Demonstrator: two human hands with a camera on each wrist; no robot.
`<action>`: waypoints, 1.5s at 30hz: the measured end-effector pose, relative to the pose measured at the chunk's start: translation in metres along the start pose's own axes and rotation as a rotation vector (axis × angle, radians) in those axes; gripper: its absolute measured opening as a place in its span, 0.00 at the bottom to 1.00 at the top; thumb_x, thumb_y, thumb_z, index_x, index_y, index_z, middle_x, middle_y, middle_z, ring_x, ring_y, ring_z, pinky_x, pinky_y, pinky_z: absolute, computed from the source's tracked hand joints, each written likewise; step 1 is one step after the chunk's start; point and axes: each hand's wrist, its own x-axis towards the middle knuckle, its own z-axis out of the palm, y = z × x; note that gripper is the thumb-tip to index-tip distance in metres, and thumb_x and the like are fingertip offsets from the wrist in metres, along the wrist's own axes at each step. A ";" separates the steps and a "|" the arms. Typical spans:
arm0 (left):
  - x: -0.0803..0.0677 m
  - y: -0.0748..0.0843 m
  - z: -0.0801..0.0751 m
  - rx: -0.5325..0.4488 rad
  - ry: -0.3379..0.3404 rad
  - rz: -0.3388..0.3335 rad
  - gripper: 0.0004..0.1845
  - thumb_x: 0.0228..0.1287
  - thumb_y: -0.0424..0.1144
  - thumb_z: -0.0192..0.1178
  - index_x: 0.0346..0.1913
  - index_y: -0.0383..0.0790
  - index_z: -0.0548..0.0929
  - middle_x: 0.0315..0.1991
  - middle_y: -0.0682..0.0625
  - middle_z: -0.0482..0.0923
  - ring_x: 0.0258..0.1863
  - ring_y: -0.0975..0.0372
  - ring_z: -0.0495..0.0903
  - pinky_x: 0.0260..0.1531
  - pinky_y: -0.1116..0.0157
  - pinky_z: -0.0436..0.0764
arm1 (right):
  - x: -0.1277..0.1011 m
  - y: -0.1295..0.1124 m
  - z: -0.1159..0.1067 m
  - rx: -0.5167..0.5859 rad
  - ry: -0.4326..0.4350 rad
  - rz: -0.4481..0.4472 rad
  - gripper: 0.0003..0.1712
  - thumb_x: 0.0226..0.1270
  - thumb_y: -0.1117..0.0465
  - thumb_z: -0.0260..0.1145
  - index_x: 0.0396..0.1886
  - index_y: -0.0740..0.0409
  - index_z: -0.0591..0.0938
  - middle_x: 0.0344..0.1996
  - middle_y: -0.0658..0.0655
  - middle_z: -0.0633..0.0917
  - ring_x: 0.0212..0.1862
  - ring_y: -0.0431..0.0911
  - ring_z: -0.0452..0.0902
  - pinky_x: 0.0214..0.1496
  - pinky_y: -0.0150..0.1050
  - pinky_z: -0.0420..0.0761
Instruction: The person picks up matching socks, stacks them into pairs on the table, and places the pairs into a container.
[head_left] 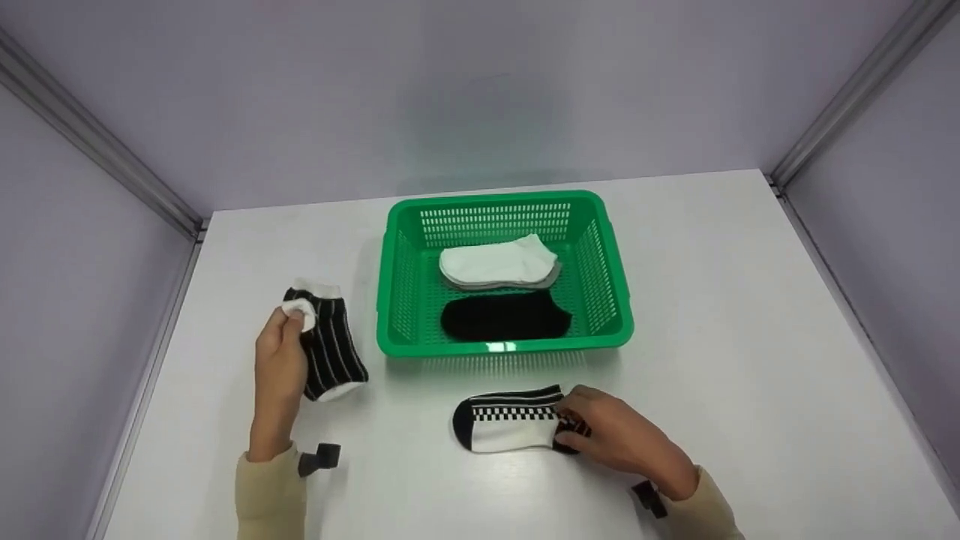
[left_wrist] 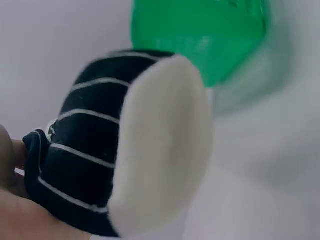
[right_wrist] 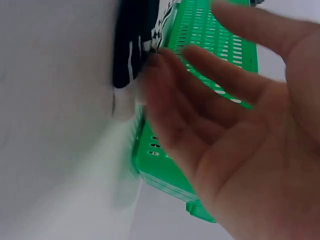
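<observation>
At the left, my left hand [head_left: 281, 367] pinches a black sock with thin white stripes [head_left: 334, 352] by its white part near the top. Up close in the left wrist view, the striped sock [left_wrist: 90, 135] bulges, its white end facing the camera. My right hand [head_left: 622, 435] is at the right end of a white sock with black toe and checkered band [head_left: 514, 431], which lies flat before the basket. Seen from the right wrist, the right hand [right_wrist: 240, 135] has its thumb well apart and fingers loosely bent, fingertips at the checkered sock's dark edge [right_wrist: 131, 50].
A green plastic basket [head_left: 435, 349] stands at the middle of the white table [head_left: 720, 300]. Inside lie a white sock [head_left: 495, 262] with grey beneath it, and a black sock [head_left: 502, 316]. Pale walls enclose the table at the back and both sides.
</observation>
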 end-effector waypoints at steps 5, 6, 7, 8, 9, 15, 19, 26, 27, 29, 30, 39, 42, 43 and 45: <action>-0.032 0.023 0.023 -0.093 -0.091 0.076 0.15 0.87 0.40 0.42 0.40 0.35 0.73 0.32 0.53 0.65 0.32 0.66 0.67 0.35 0.71 0.70 | -0.003 -0.006 -0.003 0.038 0.056 -0.030 0.15 0.73 0.55 0.71 0.55 0.57 0.86 0.43 0.47 0.86 0.45 0.38 0.80 0.49 0.40 0.85; -0.038 0.027 0.028 -0.119 -0.131 0.066 0.15 0.87 0.41 0.42 0.43 0.34 0.75 0.33 0.53 0.68 0.34 0.66 0.69 0.37 0.72 0.72 | -0.004 -0.008 -0.005 0.067 0.070 -0.041 0.14 0.74 0.55 0.70 0.53 0.56 0.86 0.42 0.46 0.86 0.44 0.37 0.80 0.48 0.38 0.85; -0.044 0.030 0.034 -0.154 -0.178 0.050 0.17 0.87 0.42 0.42 0.47 0.33 0.77 0.35 0.53 0.70 0.37 0.66 0.70 0.40 0.72 0.73 | -0.005 -0.010 -0.007 0.102 0.081 -0.054 0.13 0.75 0.55 0.70 0.52 0.55 0.86 0.42 0.45 0.86 0.43 0.36 0.80 0.47 0.37 0.85; -0.050 0.032 0.040 -0.187 -0.232 0.033 0.19 0.87 0.43 0.41 0.51 0.32 0.78 0.38 0.53 0.72 0.40 0.67 0.72 0.43 0.72 0.75 | -0.005 -0.013 -0.008 0.143 0.085 -0.064 0.12 0.76 0.53 0.69 0.51 0.53 0.86 0.41 0.44 0.86 0.42 0.35 0.80 0.46 0.35 0.84; -0.055 0.034 0.046 -0.211 -0.288 0.011 0.20 0.87 0.44 0.41 0.54 0.31 0.79 0.39 0.53 0.73 0.42 0.66 0.73 0.45 0.71 0.76 | -0.006 -0.017 -0.010 0.186 0.086 -0.073 0.12 0.77 0.52 0.68 0.50 0.52 0.86 0.39 0.43 0.86 0.41 0.34 0.80 0.44 0.34 0.84; -0.085 0.035 0.083 -0.109 -0.545 0.020 0.24 0.79 0.45 0.59 0.68 0.33 0.74 0.49 0.46 0.81 0.47 0.62 0.81 0.49 0.67 0.82 | -0.012 -0.035 -0.015 0.409 0.079 -0.104 0.10 0.79 0.45 0.64 0.47 0.41 0.86 0.37 0.44 0.88 0.37 0.33 0.82 0.40 0.33 0.84; -0.102 0.032 0.105 0.026 -0.580 0.199 0.26 0.75 0.40 0.64 0.71 0.36 0.73 0.60 0.40 0.83 0.55 0.56 0.85 0.54 0.61 0.86 | -0.014 -0.040 -0.015 0.593 0.047 -0.129 0.10 0.82 0.51 0.61 0.49 0.46 0.86 0.35 0.54 0.88 0.34 0.34 0.81 0.38 0.34 0.85; -0.122 0.028 0.131 0.291 -0.522 0.568 0.25 0.69 0.25 0.63 0.67 0.39 0.77 0.59 0.48 0.84 0.59 0.61 0.85 0.57 0.61 0.86 | -0.007 -0.038 -0.012 0.829 -0.022 -0.173 0.21 0.89 0.60 0.47 0.62 0.66 0.81 0.36 0.72 0.85 0.33 0.37 0.84 0.35 0.36 0.86; -0.124 0.027 0.133 0.335 -0.517 0.599 0.26 0.68 0.25 0.64 0.67 0.40 0.77 0.57 0.49 0.84 0.57 0.62 0.85 0.56 0.62 0.87 | -0.006 -0.038 -0.011 0.837 -0.017 -0.170 0.22 0.89 0.59 0.46 0.62 0.67 0.80 0.36 0.72 0.85 0.33 0.37 0.85 0.35 0.38 0.86; -0.128 0.025 0.135 0.413 -0.505 0.651 0.26 0.67 0.25 0.66 0.67 0.41 0.78 0.53 0.50 0.84 0.52 0.64 0.85 0.52 0.64 0.87 | -0.004 -0.037 -0.010 0.865 -0.009 -0.154 0.23 0.90 0.58 0.44 0.59 0.70 0.80 0.36 0.69 0.86 0.34 0.38 0.86 0.38 0.41 0.88; -0.130 0.023 0.136 0.455 -0.493 0.681 0.26 0.67 0.25 0.66 0.67 0.41 0.78 0.51 0.51 0.84 0.50 0.65 0.85 0.50 0.65 0.87 | -0.003 -0.037 -0.010 0.881 -0.007 -0.147 0.25 0.90 0.57 0.43 0.57 0.72 0.80 0.36 0.66 0.86 0.34 0.39 0.86 0.39 0.42 0.89; -0.139 0.005 0.152 0.761 -0.302 1.015 0.29 0.60 0.25 0.69 0.65 0.47 0.83 0.52 0.45 0.81 0.47 0.58 0.87 0.44 0.63 0.89 | 0.002 -0.035 -0.007 0.954 0.031 0.105 0.27 0.86 0.47 0.53 0.57 0.69 0.81 0.46 0.50 0.87 0.43 0.39 0.83 0.46 0.35 0.85; -0.138 0.000 0.155 0.717 -0.290 1.006 0.30 0.56 0.25 0.72 0.63 0.44 0.81 0.55 0.43 0.79 0.48 0.57 0.86 0.47 0.62 0.89 | 0.003 -0.037 -0.007 0.906 0.073 0.162 0.21 0.82 0.48 0.61 0.51 0.64 0.83 0.44 0.52 0.84 0.45 0.42 0.78 0.48 0.34 0.80; -0.137 -0.002 0.155 0.687 -0.309 0.979 0.31 0.55 0.25 0.72 0.63 0.43 0.80 0.56 0.44 0.78 0.50 0.57 0.86 0.49 0.61 0.89 | 0.002 -0.037 -0.007 0.893 0.086 0.169 0.20 0.81 0.49 0.63 0.50 0.64 0.83 0.43 0.52 0.84 0.45 0.43 0.77 0.49 0.34 0.78; -0.135 -0.005 0.154 0.613 -0.381 0.905 0.35 0.52 0.26 0.73 0.66 0.41 0.76 0.59 0.44 0.76 0.55 0.58 0.83 0.54 0.60 0.87 | 0.001 -0.037 -0.008 0.902 0.102 0.163 0.19 0.80 0.52 0.64 0.49 0.66 0.83 0.43 0.52 0.83 0.47 0.44 0.77 0.51 0.35 0.78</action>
